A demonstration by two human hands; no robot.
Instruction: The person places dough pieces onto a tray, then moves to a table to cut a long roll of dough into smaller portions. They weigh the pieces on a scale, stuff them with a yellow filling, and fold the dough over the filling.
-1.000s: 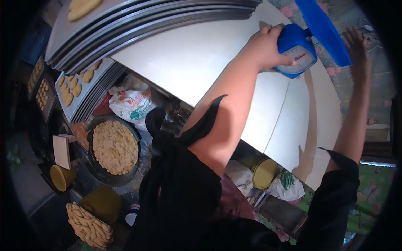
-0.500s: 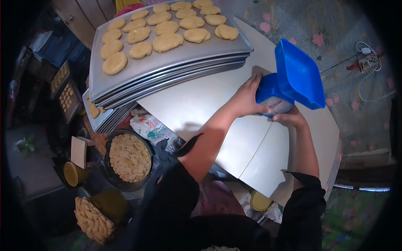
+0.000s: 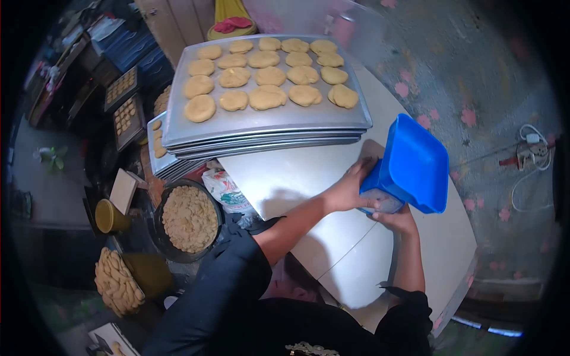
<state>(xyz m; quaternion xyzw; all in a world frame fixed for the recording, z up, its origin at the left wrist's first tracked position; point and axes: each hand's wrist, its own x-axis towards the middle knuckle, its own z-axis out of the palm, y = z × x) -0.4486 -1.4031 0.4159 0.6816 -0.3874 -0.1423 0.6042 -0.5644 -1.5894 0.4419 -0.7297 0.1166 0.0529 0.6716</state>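
The largest thing in the room is the grey wall (image 3: 493, 77), which has pink flower marks on it. Next is the white table (image 3: 291, 172), with a smooth, shiny top and a thin joint line that crosses it. Part of a wooden door (image 3: 178, 26) is seen at the far left side, and blue drawers (image 3: 133, 50) stand near it.

On the table there is a stack of metal trays (image 3: 267, 139), and the top one carries rows of flat, round dough pieces (image 3: 270, 76). Lower, at the left of the table, a dark round basin (image 3: 155, 228) is full of pale pieces, and a printed plastic bag (image 3: 228, 190) is between it and the table. An olive container (image 3: 148, 273) has long pieces beside its rim.

The blue scale (image 3: 375, 181) is over the right part of the table, well apart from the basin. Its blue pan (image 3: 418, 163) is tilted. The left hand (image 3: 350, 190) is closed around the scale's left side, and the right hand (image 3: 396, 219) holds its lower side, near the dial. On the wall, a white cord (image 3: 516, 190) hangs from a small socket (image 3: 531, 155).
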